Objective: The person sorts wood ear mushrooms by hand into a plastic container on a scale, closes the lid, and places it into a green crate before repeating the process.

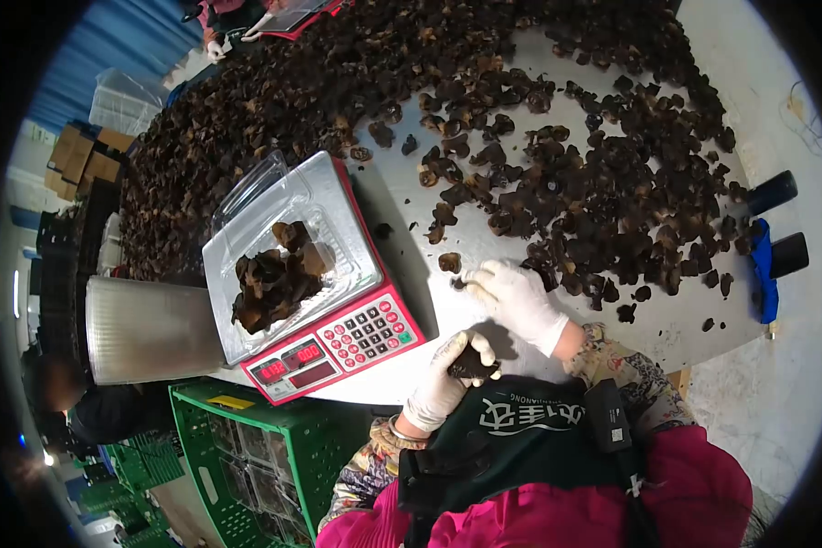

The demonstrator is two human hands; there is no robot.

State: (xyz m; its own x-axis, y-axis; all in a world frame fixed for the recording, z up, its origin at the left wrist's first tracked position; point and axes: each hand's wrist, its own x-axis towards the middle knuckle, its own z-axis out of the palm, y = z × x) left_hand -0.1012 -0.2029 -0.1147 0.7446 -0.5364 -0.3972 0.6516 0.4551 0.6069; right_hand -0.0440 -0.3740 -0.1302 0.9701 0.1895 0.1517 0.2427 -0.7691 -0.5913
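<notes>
While my left hand (443, 374) closes around a clump of dried fungus (470, 363) just right of the scale (338, 342), my right hand (516, 297) pinches another piece beyond it. Light, brittle, crumbly stuff; I judge a loose fingertip hold by the thicker folds suits it.
</notes>
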